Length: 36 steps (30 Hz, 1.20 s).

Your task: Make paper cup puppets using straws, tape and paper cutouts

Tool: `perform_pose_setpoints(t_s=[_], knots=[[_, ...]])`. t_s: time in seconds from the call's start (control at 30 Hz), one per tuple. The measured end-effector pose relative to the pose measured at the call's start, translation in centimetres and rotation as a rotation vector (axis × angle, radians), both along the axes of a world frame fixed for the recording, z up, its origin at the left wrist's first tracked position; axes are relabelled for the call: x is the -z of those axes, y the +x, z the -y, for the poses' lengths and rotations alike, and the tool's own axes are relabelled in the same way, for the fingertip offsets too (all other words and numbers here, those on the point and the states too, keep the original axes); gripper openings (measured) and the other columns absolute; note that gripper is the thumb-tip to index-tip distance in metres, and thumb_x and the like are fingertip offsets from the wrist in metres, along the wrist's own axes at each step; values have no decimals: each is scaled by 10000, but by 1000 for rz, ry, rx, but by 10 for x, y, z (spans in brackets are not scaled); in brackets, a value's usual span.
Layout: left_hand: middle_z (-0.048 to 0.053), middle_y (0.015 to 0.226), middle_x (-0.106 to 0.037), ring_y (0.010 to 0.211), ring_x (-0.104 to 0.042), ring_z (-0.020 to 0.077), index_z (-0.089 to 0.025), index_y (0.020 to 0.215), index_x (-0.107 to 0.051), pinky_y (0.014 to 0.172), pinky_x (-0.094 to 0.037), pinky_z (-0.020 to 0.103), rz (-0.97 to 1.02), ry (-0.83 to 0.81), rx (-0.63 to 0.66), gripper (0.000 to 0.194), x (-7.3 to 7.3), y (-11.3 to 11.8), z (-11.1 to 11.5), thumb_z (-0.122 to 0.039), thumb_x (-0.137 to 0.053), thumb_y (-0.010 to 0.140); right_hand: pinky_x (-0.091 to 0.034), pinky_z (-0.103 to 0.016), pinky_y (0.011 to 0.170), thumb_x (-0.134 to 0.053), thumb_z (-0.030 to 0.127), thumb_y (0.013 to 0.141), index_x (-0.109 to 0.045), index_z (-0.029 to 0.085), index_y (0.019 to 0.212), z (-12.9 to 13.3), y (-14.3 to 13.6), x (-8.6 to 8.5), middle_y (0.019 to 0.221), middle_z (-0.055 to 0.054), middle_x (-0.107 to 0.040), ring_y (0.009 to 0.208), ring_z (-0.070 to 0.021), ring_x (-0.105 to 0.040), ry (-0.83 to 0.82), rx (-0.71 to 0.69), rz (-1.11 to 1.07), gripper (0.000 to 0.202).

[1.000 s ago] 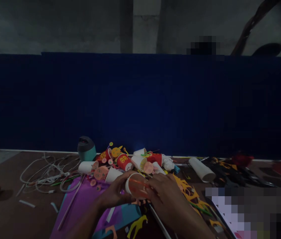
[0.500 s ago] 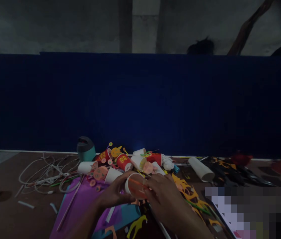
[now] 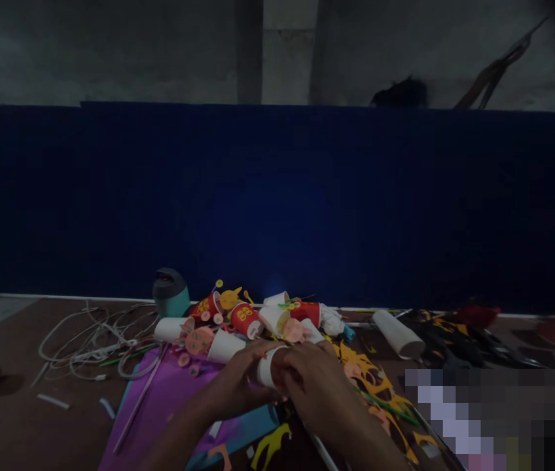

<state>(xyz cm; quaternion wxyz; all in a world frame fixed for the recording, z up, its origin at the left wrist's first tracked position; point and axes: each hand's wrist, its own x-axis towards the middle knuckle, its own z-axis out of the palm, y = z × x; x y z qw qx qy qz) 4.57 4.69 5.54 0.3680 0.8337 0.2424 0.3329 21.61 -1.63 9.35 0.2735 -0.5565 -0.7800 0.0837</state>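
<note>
A white paper cup (image 3: pixel 266 369) is tipped between my two hands near the bottom middle. My left hand (image 3: pixel 241 386) wraps round its left side. My right hand (image 3: pixel 314 383) is at the cup's mouth with its fingers bent inward, partly inside it; whether they hold anything there is hidden. Just behind my hands lie another white cup (image 3: pixel 224 347), a red cup with yellow print (image 3: pixel 245 319) and a round pink paper piece (image 3: pixel 293 330). Purple sheets (image 3: pixel 147 412) lie under my left forearm.
Tangled white cables (image 3: pixel 95 343) and a teal-and-grey object (image 3: pixel 171 294) are at the left. Yellow paper cutouts (image 3: pixel 363 366) and a white roll (image 3: pixel 398 335) lie at the right. A blue partition (image 3: pixel 277 203) stands behind the table. Above it, part of a person's head (image 3: pixel 400 93) shows.
The cup has turned so that its mouth faces more to the right, and my right hand has moved closer over it. Behind the partition, the raised arm has shifted.
</note>
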Motion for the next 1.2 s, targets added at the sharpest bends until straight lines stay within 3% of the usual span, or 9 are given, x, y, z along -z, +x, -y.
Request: perform_pose_setpoints(t_s=[0.17, 0.3, 0.4, 0.5, 0.63, 0.73, 0.87, 1.07, 1.2], knots=[[96, 1236, -557, 1130, -500, 262, -227, 1238, -487, 983, -389, 379, -5, 5, 31, 641, -1, 5, 4, -286, -748, 656, -256, -324, 817, -527, 83, 753, -598, 211, 719, -4, -5, 6, 791, 25, -648, 807, -152, -537, 60, 16, -47, 151], [96, 1188, -569, 1096, -522, 258, -212, 1217, -486, 948, -419, 376, 82, -98, 21, 599, -1, 5, 4, -271, -736, 676, -299, -347, 826, -519, 177, 816, -624, 240, 835, -2, 2, -4, 848, 0, -636, 849, -179, -541, 154, 18, -111, 124], [93, 1199, -550, 1116, -506, 263, -207, 1181, -504, 946, -415, 376, 178, -152, -48, 554, 0, 3, 0, -263, -737, 681, -362, -349, 791, -482, 244, 847, -596, 219, 984, -2, 18, -13, 946, -52, -623, 897, -204, -544, 268, 107, -225, 180], [89, 1210, -536, 1124, -492, 269, -213, 1158, -530, 941, -410, 391, 248, -106, -132, 505, 2, 2, -3, -255, -725, 694, -413, -327, 709, -537, 285, 802, -604, 197, 929, -4, 32, -16, 865, -48, -629, 787, -195, -569, 176, 176, -281, 168], [80, 1198, -534, 1101, -505, 257, -232, 1148, -531, 894, -443, 368, 292, -110, -158, 498, 3, 4, 0, -267, -726, 692, -421, -299, 649, -589, 252, 751, -615, 190, 821, -11, 28, -11, 760, -19, -618, 716, -180, -562, 51, 127, -283, 97], [77, 1195, -546, 1099, -508, 249, -244, 1204, -483, 869, -458, 343, 288, -181, -165, 575, 3, 5, 3, -286, -732, 687, -417, -300, 683, -561, 192, 771, -604, 180, 757, -16, 18, -5, 755, -25, -606, 745, -177, -548, 148, 94, -306, 47], [81, 1195, -564, 1113, -505, 248, -224, 1236, -468, 922, -427, 349, 290, -194, -123, 601, 3, 7, 3, -299, -723, 696, -413, -314, 708, -566, 178, 778, -602, 181, 818, -19, 12, 0, 800, -41, -600, 773, -187, -530, 280, 78, -336, 54], [78, 1109, -631, 1103, -526, 256, -179, 1143, -565, 980, -385, 375, 162, -180, -26, 411, 5, 7, 3, -288, -662, 759, -415, -307, 732, -563, 116, 761, -581, 200, 815, -13, 5, -4, 843, -38, -577, 830, -187, -524, 270, -89, -443, 101], [77, 1166, -614, 1078, -544, 247, -179, 1123, -580, 947, -417, 352, 141, -194, -17, 377, 6, 8, 5, -277, -655, 767, -394, -294, 722, -539, 90, 718, -545, 200, 780, -9, 0, -3, 770, -6, -566, 745, -163, -514, 224, -77, -402, 126]])
